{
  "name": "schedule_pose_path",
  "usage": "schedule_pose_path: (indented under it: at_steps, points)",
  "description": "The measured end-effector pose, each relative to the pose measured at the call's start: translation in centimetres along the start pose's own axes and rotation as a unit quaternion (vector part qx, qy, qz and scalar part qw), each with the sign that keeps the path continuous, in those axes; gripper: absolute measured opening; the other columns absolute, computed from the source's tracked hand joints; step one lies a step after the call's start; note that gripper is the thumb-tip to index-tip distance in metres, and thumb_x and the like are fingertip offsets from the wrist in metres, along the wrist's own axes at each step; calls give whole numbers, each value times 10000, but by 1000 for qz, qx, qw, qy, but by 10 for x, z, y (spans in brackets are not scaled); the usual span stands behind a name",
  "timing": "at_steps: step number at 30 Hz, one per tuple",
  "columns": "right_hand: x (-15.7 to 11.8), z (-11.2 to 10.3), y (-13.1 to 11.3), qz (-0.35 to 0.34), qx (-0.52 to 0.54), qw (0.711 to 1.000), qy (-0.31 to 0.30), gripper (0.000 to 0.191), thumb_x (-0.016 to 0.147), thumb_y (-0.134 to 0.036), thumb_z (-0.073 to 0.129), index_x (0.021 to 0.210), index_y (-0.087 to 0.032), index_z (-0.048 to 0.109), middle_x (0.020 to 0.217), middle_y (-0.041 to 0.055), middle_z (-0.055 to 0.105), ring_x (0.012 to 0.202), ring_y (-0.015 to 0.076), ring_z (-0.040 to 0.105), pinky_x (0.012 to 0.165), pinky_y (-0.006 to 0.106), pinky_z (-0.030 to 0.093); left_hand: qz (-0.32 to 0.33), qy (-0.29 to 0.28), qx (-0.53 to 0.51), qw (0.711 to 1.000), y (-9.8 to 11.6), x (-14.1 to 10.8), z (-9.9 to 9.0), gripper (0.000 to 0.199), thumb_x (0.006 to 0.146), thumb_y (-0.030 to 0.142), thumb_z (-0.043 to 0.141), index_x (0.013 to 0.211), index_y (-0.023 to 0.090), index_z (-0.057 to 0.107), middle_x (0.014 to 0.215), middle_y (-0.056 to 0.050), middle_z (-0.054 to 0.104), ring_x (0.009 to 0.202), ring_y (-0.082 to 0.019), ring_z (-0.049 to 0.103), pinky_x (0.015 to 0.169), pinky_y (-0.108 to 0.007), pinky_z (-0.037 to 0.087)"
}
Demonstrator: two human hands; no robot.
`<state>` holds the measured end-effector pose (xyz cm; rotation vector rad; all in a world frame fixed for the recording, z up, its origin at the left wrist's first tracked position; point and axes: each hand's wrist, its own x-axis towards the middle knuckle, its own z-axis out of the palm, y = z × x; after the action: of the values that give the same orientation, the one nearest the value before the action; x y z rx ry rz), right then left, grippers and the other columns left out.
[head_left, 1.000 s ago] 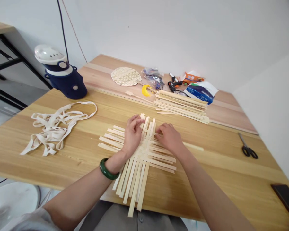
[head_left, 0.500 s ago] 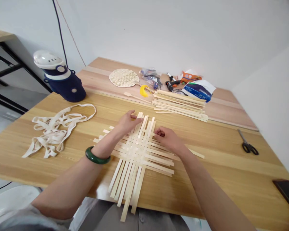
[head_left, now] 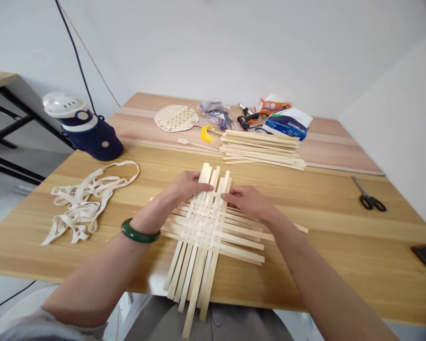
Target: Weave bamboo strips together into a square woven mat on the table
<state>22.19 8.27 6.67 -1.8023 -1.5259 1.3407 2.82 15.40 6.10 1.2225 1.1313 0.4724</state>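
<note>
A partly woven mat of pale flat bamboo strips (head_left: 201,222) lies on the table in front of me, with loose strip ends spreading out on all sides. My left hand (head_left: 190,185) is closed on its upper left part, thumb across the upright strips and fingers curled at their left edge. At the upper right edge, my right hand (head_left: 246,200) pinches a crosswise strip where it leaves the weave. Its thumb lies on top, and the curled fingers are partly hidden beneath. A green bangle (head_left: 140,231) circles my left wrist.
Cut bamboo strips (head_left: 262,149) are piled behind the weave. A finished woven fan (head_left: 176,118), a yellow piece (head_left: 206,134) and a glue gun (head_left: 247,121) lie farther back. White ribbon (head_left: 92,194) and a blue bottle (head_left: 92,135) stand left; scissors (head_left: 369,199) lie right.
My left hand has come down nearer the weave, its thumb now pressed across the upright strips. My right thumb has shifted onto the right edge of the weave. The camera view has shifted slightly.
</note>
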Motion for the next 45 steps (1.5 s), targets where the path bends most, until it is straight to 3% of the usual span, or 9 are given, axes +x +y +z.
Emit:
schedule_pose_path:
  at_steps: [6,11,15,23,26,30,34,40,45]
  points:
    - [5,-14,-11,10,1,996,-83,263,750,-387,687,574,-198,642,536,-55,533,536,88,427,539,233,343,18,14,-10,1000,2,-4,3,281,601,224,796,860,149,718,760,-18,729,614,-139,635,581,-236,461]
    - [12,-11,-13,44,130,989,-60,78,699,-275,741,677,-200,734,717,-15,710,658,118,581,671,248,473,21,19,-40,999,3,-5,8,327,562,206,810,868,138,716,786,-23,741,630,-138,643,596,-237,472]
    - [15,-5,-6,44,169,983,-57,119,674,-268,756,765,-191,762,854,14,759,771,155,644,751,273,513,4,25,-55,998,3,-4,10,363,521,215,814,858,130,708,762,-26,733,618,-147,641,589,-250,485]
    - [17,5,-3,18,135,990,-29,175,690,-289,731,819,-172,738,803,5,720,723,138,596,725,278,475,-9,21,-60,998,3,0,14,322,548,221,797,839,114,710,697,-15,707,564,-124,608,556,-237,468]
    - [15,0,-3,17,70,997,-40,157,713,-334,711,724,-177,702,668,-26,636,622,107,507,636,255,417,-14,23,-56,998,1,1,12,304,563,228,789,835,118,707,715,-24,714,577,-137,619,560,-248,476]
    - [8,-13,-3,11,-38,997,-68,296,699,-432,694,571,-182,603,518,-57,463,534,89,376,523,247,303,-16,33,-49,998,-2,1,7,259,566,227,792,780,122,691,701,-23,705,575,-136,615,542,-237,465]
    - [2,-18,-1,2,-32,996,-80,268,696,-430,644,602,-182,605,533,-51,459,540,93,380,517,248,302,-24,32,-49,998,0,0,8,207,588,205,774,759,126,689,684,-19,697,568,-134,613,539,-234,466]
    - [-7,-18,1,-1,-82,996,-38,314,709,-422,604,528,-185,504,546,-48,381,569,93,329,532,254,262,-45,32,-54,997,4,-3,12,129,635,167,727,755,136,691,664,-16,690,554,-137,625,543,-240,482]
    - [-15,-22,-7,-2,-128,991,-27,273,719,-385,581,539,-185,538,554,-41,429,580,102,365,546,256,281,-45,28,-52,997,5,-4,12,73,664,148,708,730,135,680,625,-6,671,522,-123,604,521,-226,465]
